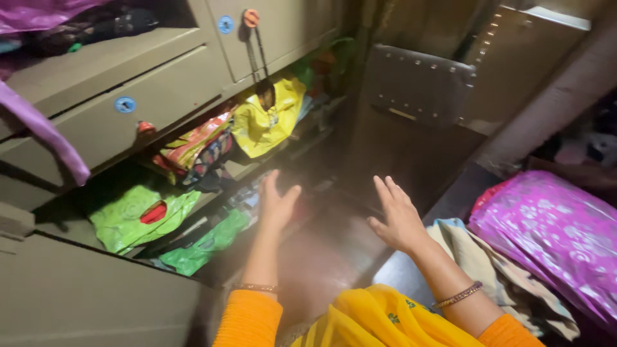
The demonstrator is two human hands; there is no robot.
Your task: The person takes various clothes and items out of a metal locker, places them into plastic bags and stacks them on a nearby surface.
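My left hand (276, 204) reaches forward with fingers apart and holds nothing; it hovers beside the lower shelf of an open olive metal cupboard (109, 96). My right hand (397, 218) is also empty and spread, raised over the dark floor (328, 250). On the shelves lie a yellow bag (267, 122), a striped red and yellow bag (193, 144), a green bag (132, 215) with a red patch, and another green bag (202, 247). Both wrists carry bangles, and the sleeves are orange.
A purple floral bundle (553, 234) and beige folded cloth (495, 270) lie to the right. A grey studded panel (418, 83) stands ahead. Keys hang from the cupboard drawer (260, 71). A purple cloth (45, 132) drapes at the left.
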